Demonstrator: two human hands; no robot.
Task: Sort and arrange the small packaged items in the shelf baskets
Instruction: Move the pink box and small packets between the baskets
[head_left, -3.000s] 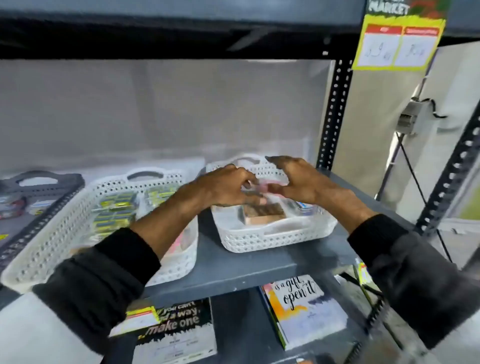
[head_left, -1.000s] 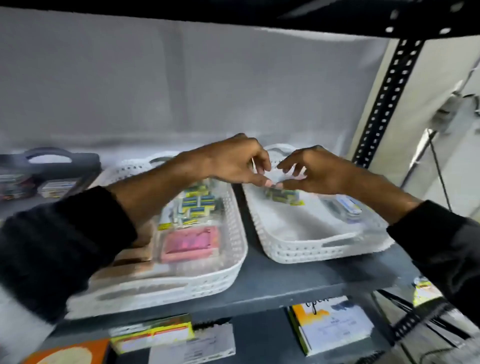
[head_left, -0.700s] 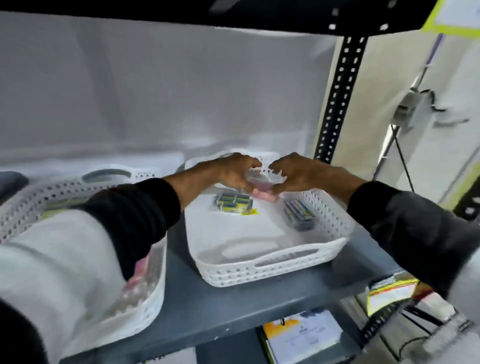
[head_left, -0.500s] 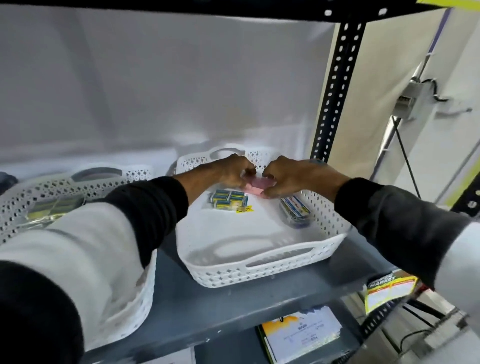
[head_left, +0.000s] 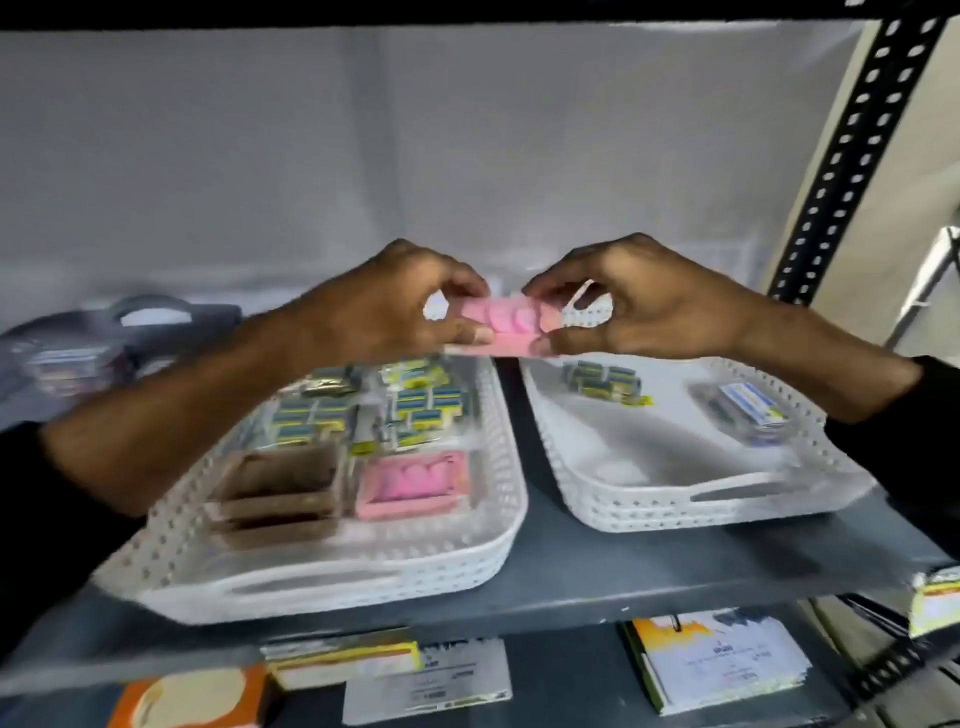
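Both hands hold one pink packet (head_left: 511, 328) in the air above the gap between two white baskets. My left hand (head_left: 395, 306) pinches its left end, my right hand (head_left: 639, 301) its right end. The left white basket (head_left: 322, 577) holds blue-yellow small packets (head_left: 426, 405), brown packs (head_left: 275, 488) and another pink packet (head_left: 415, 486). The right white basket (head_left: 727, 506) holds a blue-yellow packet bundle (head_left: 605, 382) and a clear-wrapped blue pack (head_left: 748, 410).
A dark grey basket (head_left: 156, 327) with packaged items stands at the far left of the grey shelf (head_left: 623, 571). A black perforated upright (head_left: 852, 150) rises at the right. Cards and booklets (head_left: 722, 660) lie on the shelf below.
The pink packet was lifted out of the right basket and carried left and up; it now hangs between the two baskets. The view has shifted left, showing the left basket's contents.
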